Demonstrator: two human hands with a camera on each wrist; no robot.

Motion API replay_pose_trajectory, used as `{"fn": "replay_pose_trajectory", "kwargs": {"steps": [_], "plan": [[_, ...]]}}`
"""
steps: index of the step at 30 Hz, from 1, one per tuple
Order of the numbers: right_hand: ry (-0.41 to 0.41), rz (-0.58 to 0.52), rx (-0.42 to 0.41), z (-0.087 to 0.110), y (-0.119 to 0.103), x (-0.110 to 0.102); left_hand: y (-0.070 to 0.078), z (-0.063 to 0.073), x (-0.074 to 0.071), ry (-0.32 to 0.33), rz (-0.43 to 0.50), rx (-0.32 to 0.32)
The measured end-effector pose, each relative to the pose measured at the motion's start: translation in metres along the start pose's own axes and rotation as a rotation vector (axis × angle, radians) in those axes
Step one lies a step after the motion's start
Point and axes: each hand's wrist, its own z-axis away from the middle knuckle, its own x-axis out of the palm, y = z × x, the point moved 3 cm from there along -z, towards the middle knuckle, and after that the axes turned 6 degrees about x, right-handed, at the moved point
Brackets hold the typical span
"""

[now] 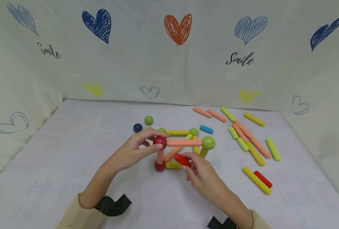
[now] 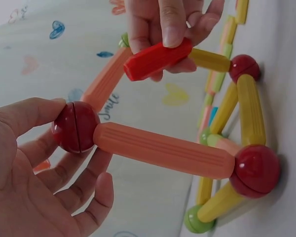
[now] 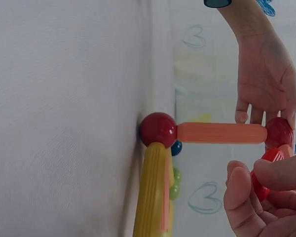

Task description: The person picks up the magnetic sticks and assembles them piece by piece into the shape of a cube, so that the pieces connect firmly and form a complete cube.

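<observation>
My left hand holds a dark red ball at the upper left corner of a frame of rods and balls. From that ball an orange rod runs level to a green ball. Another orange rod drops to a lower red ball on the table. Between thumb and fingers, my right hand pinches a short red rod in front of the frame. In the left wrist view, this rod's near end points free, apart from the held ball. My right hand partly hides the frame's lower right corner.
Loose orange, green and yellow rods lie at the right, with a red rod beside a yellow one nearer me. Behind the frame are a short blue rod, a green ball and a dark blue ball.
</observation>
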Motion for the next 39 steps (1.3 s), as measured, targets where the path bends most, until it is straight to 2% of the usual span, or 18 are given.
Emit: {"fn": "replay_pose_trajectory", "kwargs": {"steps": [8, 14, 18, 22, 26, 31, 36, 39], "plan": [[0.036, -0.182, 0.079, -0.017, -0.005, 0.011, 0.0, 0.0, -0.001, 0.004, 0.007, -0.012], [0.058, -0.317, 0.117, -0.02, -0.007, 0.015, -0.001, 0.0, 0.0, 0.009, 0.015, -0.002], [0.035, -0.402, 0.139, -0.021, -0.007, 0.016, -0.001, 0.0, -0.001, 0.006, 0.022, 0.002], [0.017, -0.434, 0.123, -0.021, -0.007, 0.015, -0.001, 0.0, -0.001, 0.009, 0.03, 0.01], [0.006, -0.405, 0.118, -0.02, -0.007, 0.013, -0.001, 0.0, -0.001, 0.008, 0.033, 0.008], [-0.033, -0.299, 0.16, -0.013, -0.005, 0.004, -0.002, 0.001, -0.002, 0.013, 0.024, 0.002], [-0.131, -0.111, 0.182, 0.006, 0.008, -0.02, -0.002, 0.001, -0.002, 0.006, 0.017, -0.002], [-0.147, 0.017, 0.226, 0.019, 0.024, -0.039, -0.002, 0.001, -0.002, 0.002, 0.01, -0.002]]}}
